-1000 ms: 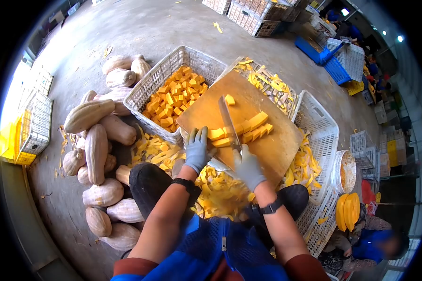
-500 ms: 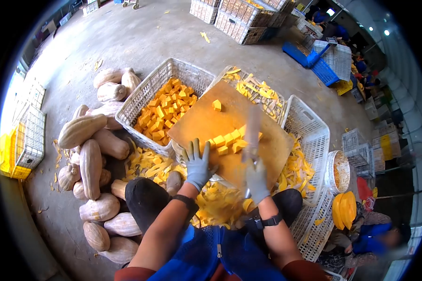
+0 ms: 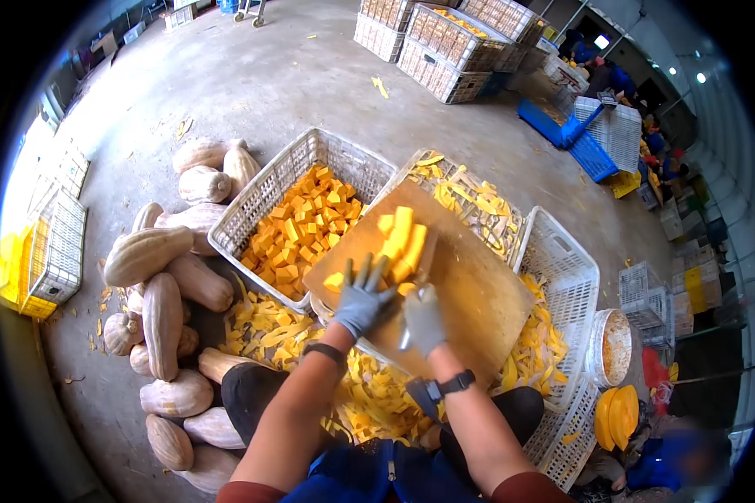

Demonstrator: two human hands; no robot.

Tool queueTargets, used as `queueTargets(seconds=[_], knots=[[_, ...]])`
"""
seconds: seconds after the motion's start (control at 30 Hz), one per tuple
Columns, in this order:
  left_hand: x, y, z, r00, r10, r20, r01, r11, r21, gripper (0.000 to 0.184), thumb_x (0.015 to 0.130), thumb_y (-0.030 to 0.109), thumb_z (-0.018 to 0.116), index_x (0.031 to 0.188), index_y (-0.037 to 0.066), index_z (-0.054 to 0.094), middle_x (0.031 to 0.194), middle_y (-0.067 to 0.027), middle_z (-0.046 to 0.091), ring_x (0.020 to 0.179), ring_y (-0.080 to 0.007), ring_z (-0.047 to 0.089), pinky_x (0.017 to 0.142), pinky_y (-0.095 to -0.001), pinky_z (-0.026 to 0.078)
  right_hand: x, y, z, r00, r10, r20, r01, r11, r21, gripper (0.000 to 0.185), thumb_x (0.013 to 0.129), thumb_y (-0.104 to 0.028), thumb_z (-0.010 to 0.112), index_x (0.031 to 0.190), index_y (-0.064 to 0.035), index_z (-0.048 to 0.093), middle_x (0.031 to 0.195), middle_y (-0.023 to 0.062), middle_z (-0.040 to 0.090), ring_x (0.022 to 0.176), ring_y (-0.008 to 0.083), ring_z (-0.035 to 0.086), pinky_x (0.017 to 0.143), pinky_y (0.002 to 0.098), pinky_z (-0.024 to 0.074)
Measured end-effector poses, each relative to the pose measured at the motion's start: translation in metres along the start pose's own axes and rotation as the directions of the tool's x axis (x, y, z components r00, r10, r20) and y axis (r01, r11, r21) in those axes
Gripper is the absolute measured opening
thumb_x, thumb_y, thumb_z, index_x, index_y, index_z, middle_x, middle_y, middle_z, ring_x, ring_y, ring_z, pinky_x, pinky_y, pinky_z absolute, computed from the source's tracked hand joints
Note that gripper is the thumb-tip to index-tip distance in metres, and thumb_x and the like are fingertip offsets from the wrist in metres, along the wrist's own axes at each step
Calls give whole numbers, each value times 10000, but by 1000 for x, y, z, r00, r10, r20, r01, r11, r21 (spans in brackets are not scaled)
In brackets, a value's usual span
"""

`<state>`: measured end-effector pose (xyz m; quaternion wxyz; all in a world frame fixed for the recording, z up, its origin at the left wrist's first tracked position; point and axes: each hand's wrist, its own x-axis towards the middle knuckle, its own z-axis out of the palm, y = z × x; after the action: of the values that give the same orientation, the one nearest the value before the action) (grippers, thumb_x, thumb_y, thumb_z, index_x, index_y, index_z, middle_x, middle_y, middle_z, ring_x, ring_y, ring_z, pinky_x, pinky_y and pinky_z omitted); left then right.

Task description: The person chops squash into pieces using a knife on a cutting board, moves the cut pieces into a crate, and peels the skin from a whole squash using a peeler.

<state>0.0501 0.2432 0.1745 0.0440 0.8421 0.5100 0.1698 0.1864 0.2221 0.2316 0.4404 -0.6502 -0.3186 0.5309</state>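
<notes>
Two dark knees (image 3: 247,404) show at the near side, with yellow peelings (image 3: 367,394) heaped between them. Just beyond, both hands wear grey gloves. The right hand (image 3: 424,320) is closed around the handle of a knife (image 3: 425,258), whose blurred blade reaches away over a wooden board (image 3: 478,285). The left hand (image 3: 363,303) has its fingers spread apart, palm down at the board's near left part, and appears to grip nothing; whether its fingertips touch the pumpkin strips (image 3: 404,241) I cannot tell. Those orange strips lie on the board beyond the hands, left of the blade, and one loose piece (image 3: 334,282) sits close to the board's left edge.

Left of the board, a white basket (image 3: 358,159) holds orange cubes (image 3: 298,226). Whole pumpkins (image 3: 164,314) are piled on the floor farther left. To the right are a white crate (image 3: 554,230), a white bucket (image 3: 596,345) and large orange pieces (image 3: 617,417) beside another person (image 3: 667,459). Farther off, stacked crates (image 3: 440,71) stand on the concrete floor (image 3: 294,75), with a blue cart (image 3: 554,126) to their right.
</notes>
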Motion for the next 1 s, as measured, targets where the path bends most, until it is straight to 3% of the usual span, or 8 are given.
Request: queueTargets(seconds=[0.13, 0.23, 0.33, 0.43, 0.47, 0.83, 0.97, 1.0], knots=[[17, -59, -26, 962, -272, -18, 271, 950, 156, 424, 845, 443, 552, 1264, 379, 527, 1509, -181, 250, 1405, -412, 162, 1094, -644, 23, 20, -28, 51, 958, 24, 286, -58, 992, 113, 144, 917, -179, 538, 958, -75, 446, 639, 13, 477, 418, 116, 469, 363, 285, 390], [19, -75, -43, 838, -533, -113, 545, 814, 200, 473, 866, 420, 540, 1321, 300, 487, 1484, -199, 276, 1365, -412, 248, 1078, -630, 130, 17, -38, 50, 921, -47, 388, -4, 992, 128, 142, 925, -201, 546, 976, -92, 470, 649, 5, 477, 419, 94, 451, 369, 268, 387], [12, -88, -19, 784, -592, -187, 610, 791, 49, 506, 883, 421, 519, 1344, 221, 462, 1359, -216, 437, 1226, -393, 438, 991, -566, 333, 0, -39, 24, 964, -89, 251, 70, 994, 82, 137, 940, -217, 546, 1010, -105, 509, 617, -17, 459, 419, 70, 427, 383, 244, 387], [7, -83, -8, 742, -668, 55, 662, 719, -211, 518, 893, 441, 510, 1330, 170, 458, 1163, -207, 575, 1046, -370, 559, 837, -497, 458, -6, -22, -22, 977, -141, 158, 129, 988, 84, 109, 948, -192, 533, 996, -95, 515, 599, -24, 452, 421, 69, 429, 386, 236, 387], [2, -86, 7, 804, -594, -31, 580, 795, -179, 489, 893, 463, 510, 1273, 156, 491, 1010, -196, 626, 936, -362, 601, 732, -480, 490, -6, -16, -34, 979, -157, 133, 146, 985, 91, 98, 950, -180, 528, 987, -90, 516, 594, -26, 450, 422, 70, 430, 386, 234, 387], [-67, -16, -24, 646, -761, -65, 757, 649, -79, 481, 838, 399, 617, 1217, 123, 511, 1137, -213, 531, 1005, -393, 532, 827, -486, 433, -69, -31, -38, 972, -75, 222, 43, 989, 145, 103, 936, -135, 527, 1007, -61, 527, 631, -18, 474, 448, 74, 456, 421, 223, 400], [-48, 34, -54, 770, -544, -334, 307, 774, -554, 551, 821, 319, 647, 1323, 165, 480, 1327, -229, 432, 1200, -406, 433, 990, -506, 349, -86, -33, -27, 945, -158, 287, 110, 978, 177, 128, 921, -123, 529, 1035, -66, 531, 692, -24, 502, 512, 64, 485, 470, 216, 419], [-42, 44, -60, 835, -420, -356, 201, 835, -513, 546, 826, 307, 640, 1332, 179, 478, 1348, -237, 412, 1226, -408, 409, 1008, -506, 331, -89, -33, -25, 937, -199, 285, 167, 977, 132, 123, 920, -117, 527, 1032, -66, 530, 697, -22, 504, 520, 64, 488, 474, 218, 422]])
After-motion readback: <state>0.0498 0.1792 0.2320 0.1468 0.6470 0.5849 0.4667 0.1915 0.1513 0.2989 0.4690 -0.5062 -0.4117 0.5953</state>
